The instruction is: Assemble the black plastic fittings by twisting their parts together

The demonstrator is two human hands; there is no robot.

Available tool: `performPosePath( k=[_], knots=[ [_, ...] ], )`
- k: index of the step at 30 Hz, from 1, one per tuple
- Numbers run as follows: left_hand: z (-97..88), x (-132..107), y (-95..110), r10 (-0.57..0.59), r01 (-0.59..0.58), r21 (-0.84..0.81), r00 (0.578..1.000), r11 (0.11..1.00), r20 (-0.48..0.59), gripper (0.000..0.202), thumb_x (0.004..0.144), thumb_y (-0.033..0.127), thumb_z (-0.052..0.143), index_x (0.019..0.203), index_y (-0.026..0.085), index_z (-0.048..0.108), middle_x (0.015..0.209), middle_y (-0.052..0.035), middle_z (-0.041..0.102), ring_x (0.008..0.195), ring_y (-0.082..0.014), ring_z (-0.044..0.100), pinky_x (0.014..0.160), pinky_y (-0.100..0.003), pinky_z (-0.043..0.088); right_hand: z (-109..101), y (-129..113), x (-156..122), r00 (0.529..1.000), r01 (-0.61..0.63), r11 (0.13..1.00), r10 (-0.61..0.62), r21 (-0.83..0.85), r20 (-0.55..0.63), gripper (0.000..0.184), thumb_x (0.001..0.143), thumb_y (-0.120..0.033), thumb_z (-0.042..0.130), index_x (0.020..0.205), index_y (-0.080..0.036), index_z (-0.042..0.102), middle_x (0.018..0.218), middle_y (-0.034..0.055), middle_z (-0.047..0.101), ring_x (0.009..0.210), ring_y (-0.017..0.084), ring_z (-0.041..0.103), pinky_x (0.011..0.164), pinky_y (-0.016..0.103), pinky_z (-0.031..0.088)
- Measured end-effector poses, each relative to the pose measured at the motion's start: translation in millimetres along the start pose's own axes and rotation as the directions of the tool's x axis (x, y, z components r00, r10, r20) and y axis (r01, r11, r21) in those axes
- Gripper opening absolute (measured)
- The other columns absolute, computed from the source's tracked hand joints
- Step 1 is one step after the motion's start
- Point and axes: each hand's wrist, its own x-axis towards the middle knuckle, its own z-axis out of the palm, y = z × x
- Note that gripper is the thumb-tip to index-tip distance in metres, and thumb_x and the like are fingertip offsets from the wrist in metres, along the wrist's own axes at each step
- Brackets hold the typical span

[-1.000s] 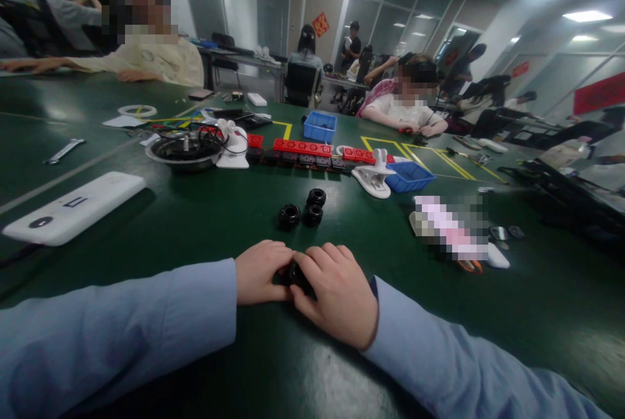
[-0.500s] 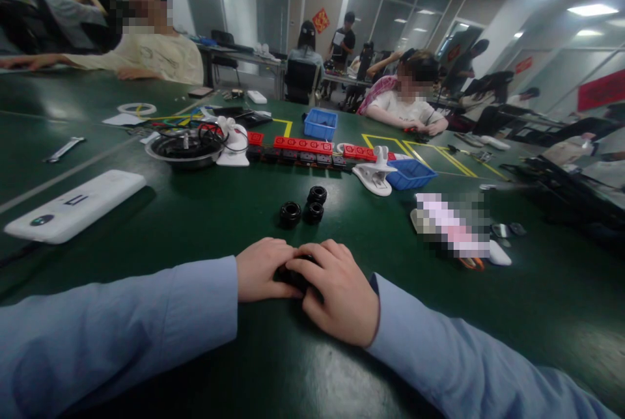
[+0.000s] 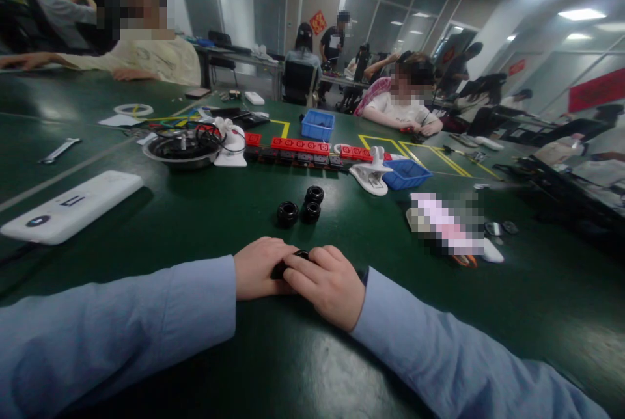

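Both hands meet low over the near part of the green table [image 3: 195,224]. A black tyre [image 3: 280,269] is between them, mostly covered by fingers, with only its dark curved edge showing. My left hand [image 3: 261,266] is closed around its left side. From the right, my right hand [image 3: 332,282] curls its fingers over the top of the same tyre. Just beyond my hands stand three small black tyres in a cluster: one on the left [image 3: 288,213], one at the back [image 3: 314,194] and one at the front right [image 3: 312,212].
Red and black blocks [image 3: 300,147] form a row across the table, near a metal bowl [image 3: 180,162], white clips [image 3: 370,178] and blue bins [image 3: 405,175]. A white device [image 3: 73,207] lies left. Two people sit across the table.
My right hand has turned slightly and shifted left over the black tyre, its fingers reaching further across. My left hand stays almost in place. The three loose tyres have not moved.
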Motion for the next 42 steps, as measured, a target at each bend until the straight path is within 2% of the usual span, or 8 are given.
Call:
performPosePath(
  k=[12, 15, 18, 24, 29, 32, 37, 42],
  knots=[
    [1.2, -2, -2, 0.071, -0.07, 0.025, 0.996, 0.997, -0.048, 0.033, 0.077, 0.05, 0.057, 0.088, 0.019, 0.06, 0.084, -0.0011, 0.063, 0.078, -0.0179, 0.057, 0.072, -0.029, 0.04, -2, 3, -1, 0.999, -0.009, 1.0, 0.008, -0.011, -0.041, 0.03, 0.096, -0.016, 0.03, 0.113, -0.013, 0.056, 0.112, 0.0008, 0.063, 0.075, 0.015, 0.043, 0.064, 0.031, 0.033],
    [1.5, -1, -2, 0.054, -0.052, 0.036, 0.997, 0.998, -0.056, 0.034, 0.076, 0.051, 0.058, 0.082, 0.018, 0.06, 0.078, -0.0013, 0.062, 0.074, -0.0174, 0.057, 0.069, -0.028, 0.04, -5, 3, -2, 0.997, -0.02, 0.999, 0.017, -0.046, -0.07, 0.031, 0.094, -0.014, 0.03, 0.113, -0.013, 0.055, 0.113, 0.0024, 0.062, 0.075, 0.015, 0.044, 0.065, 0.032, 0.032],
    [0.8, -1, -2, 0.043, -0.042, 0.014, 0.997, 0.999, -0.056, 0.036, 0.072, 0.051, 0.062, 0.081, 0.017, 0.059, 0.076, -0.0012, 0.061, 0.072, -0.0171, 0.056, 0.066, -0.027, 0.04, -7, 3, -3, 0.992, -0.101, 0.994, 0.097, -0.045, -0.075, 0.031, 0.091, -0.014, 0.031, 0.107, -0.014, 0.058, 0.105, 0.0043, 0.063, 0.077, 0.016, 0.045, 0.067, 0.033, 0.032],
    [-0.5, -1, -1, 0.041, -0.04, 0.009, 0.998, 0.999, -0.038, 0.038, 0.073, 0.052, 0.06, 0.088, 0.017, 0.058, 0.074, -0.0008, 0.06, 0.068, -0.0171, 0.056, 0.064, -0.027, 0.039, -10, 3, 1, 0.93, -0.367, 0.923, 0.363, 0.113, 0.059, 0.034, 0.091, -0.036, 0.036, 0.102, -0.013, 0.057, 0.087, 0.0062, 0.061, 0.077, 0.018, 0.047, 0.069, 0.033, 0.03],
    [1.1, 0, -4, 0.045, -0.044, 0.022, 0.999, 0.999, -0.026, 0.037, 0.073, 0.053, 0.058, 0.079, 0.016, 0.055, 0.074, -0.0025, 0.06, 0.069, -0.0188, 0.056, 0.064, -0.029, 0.039, -6, 0, 8, 0.866, -0.456, 0.89, 0.447, -0.014, 0.224, 0.044, 0.079, -0.058, 0.053, 0.09, -0.016, 0.059, 0.08, 0.0043, 0.058, 0.076, 0.019, 0.045, 0.066, 0.032, 0.026],
    [1.3, 1, -3, 0.029, -0.028, 0.049, 0.999, 0.998, -0.016, 0.031, 0.071, 0.046, 0.062, 0.074, 0.016, 0.052, 0.071, -0.0016, 0.058, 0.067, -0.0183, 0.055, 0.063, -0.029, 0.038, -1, -1, 8, 0.868, -0.422, 0.904, 0.422, -0.059, 0.262, 0.039, 0.076, -0.055, 0.06, 0.086, -0.017, 0.06, 0.077, 0.0037, 0.057, 0.076, 0.019, 0.044, 0.066, 0.032, 0.026],
    [0.1, 1, 0, -0.018, 0.017, 0.075, 1.0, 0.997, 0.0, 0.023, 0.067, 0.034, 0.065, 0.07, 0.016, 0.05, 0.067, -0.0003, 0.055, 0.064, -0.0169, 0.052, 0.062, -0.028, 0.037, 1, -2, 5, 0.882, -0.403, 0.915, 0.397, -0.03, 0.253, 0.032, 0.078, -0.045, 0.059, 0.092, -0.016, 0.06, 0.081, 0.0038, 0.056, 0.077, 0.019, 0.044, 0.067, 0.032, 0.027],
    [-1.2, 1, 2, -0.033, 0.033, 0.052, 0.999, 0.998, 0.004, 0.022, 0.067, 0.031, 0.064, 0.065, 0.016, 0.049, 0.065, 0.0003, 0.054, 0.063, -0.015, 0.05, 0.062, -0.027, 0.038, 1, -4, 2, 0.896, -0.402, 0.915, 0.39, 0.018, 0.213, 0.033, 0.077, -0.037, 0.056, 0.102, -0.016, 0.06, 0.091, 0.0069, 0.055, 0.081, 0.02, 0.043, 0.069, 0.032, 0.031]
  ],
)
